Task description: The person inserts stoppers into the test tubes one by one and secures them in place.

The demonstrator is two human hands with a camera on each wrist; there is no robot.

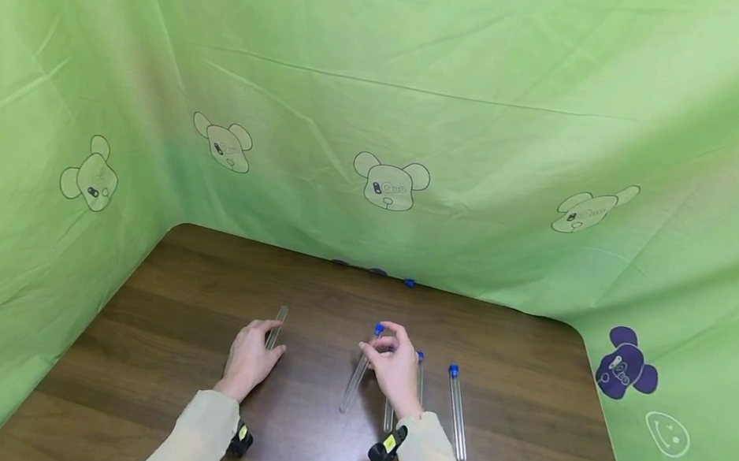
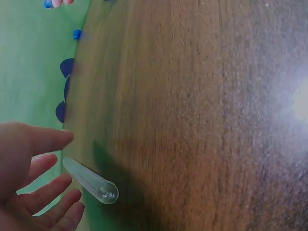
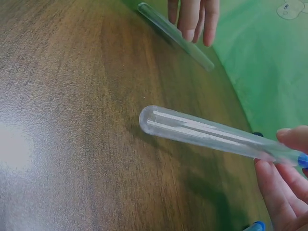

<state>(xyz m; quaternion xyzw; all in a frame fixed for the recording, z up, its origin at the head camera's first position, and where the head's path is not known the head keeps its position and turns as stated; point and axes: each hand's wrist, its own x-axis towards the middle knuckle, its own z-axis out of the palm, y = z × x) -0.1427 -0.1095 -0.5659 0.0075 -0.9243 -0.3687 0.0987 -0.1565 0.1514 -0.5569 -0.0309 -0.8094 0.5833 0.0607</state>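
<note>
In the head view my right hand (image 1: 398, 366) pinches a clear test tube (image 1: 356, 380) with a blue cap near its capped end. The right wrist view shows this tube (image 3: 207, 132) raised over the table at a slant, its rounded bottom pointing away from the fingers. My left hand (image 1: 250, 358) hovers by a second clear test tube (image 1: 281, 317), which lies on the table. Thumb and fingers are spread apart in the left wrist view, beside that tube (image 2: 91, 182), without gripping it. No cap shows on its visible part.
A capped test tube (image 1: 456, 415) lies at the right of the brown table (image 1: 207, 262). Between it and my right hand are more tubes (image 1: 388, 416), partly hidden by the hand and wrist. A loose blue cap (image 1: 409, 283) sits at the back edge, against the green curtain (image 1: 468, 245).
</note>
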